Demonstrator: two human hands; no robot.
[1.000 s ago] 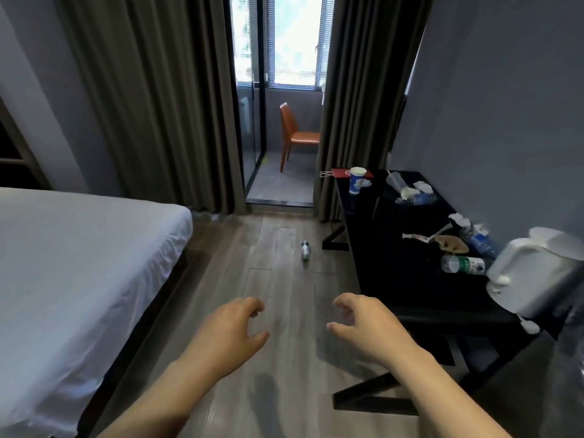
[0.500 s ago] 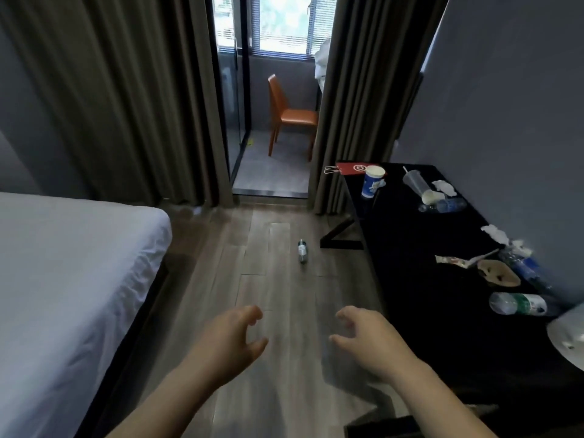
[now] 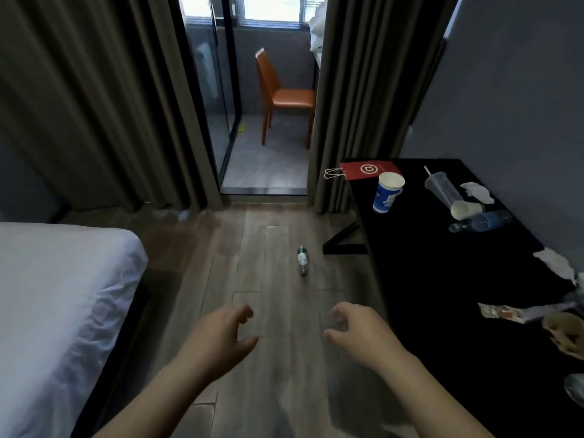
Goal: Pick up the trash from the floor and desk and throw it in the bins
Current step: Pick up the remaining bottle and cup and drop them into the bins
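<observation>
A small clear bottle point(image 3: 302, 261) lies on the wooden floor ahead of me. My left hand point(image 3: 218, 341) and my right hand point(image 3: 358, 331) are held out low over the floor, both empty with curled, spread fingers, well short of the bottle. On the black desk point(image 3: 420, 279) at the right lie a blue-and-white paper cup point(image 3: 388, 192), a clear plastic cup with a straw point(image 3: 442, 188), a small paper cup point(image 3: 464, 210), a blue water bottle point(image 3: 482, 221), crumpled tissues point(image 3: 477, 192), a wrapper point(image 3: 518, 312) and a red paper bag point(image 3: 368, 169).
A bed with white sheets point(image 3: 60, 311) fills the left side. Dark curtains point(image 3: 94, 99) frame an open glass door to a balcony with an orange chair point(image 3: 281, 96). The floor lane runs between the bed and the desk. No bin is in view.
I have moved forward along the floor: the bottle and the desk items are closer and the kettle has left the view. Both hands keep the same empty, curled pose.
</observation>
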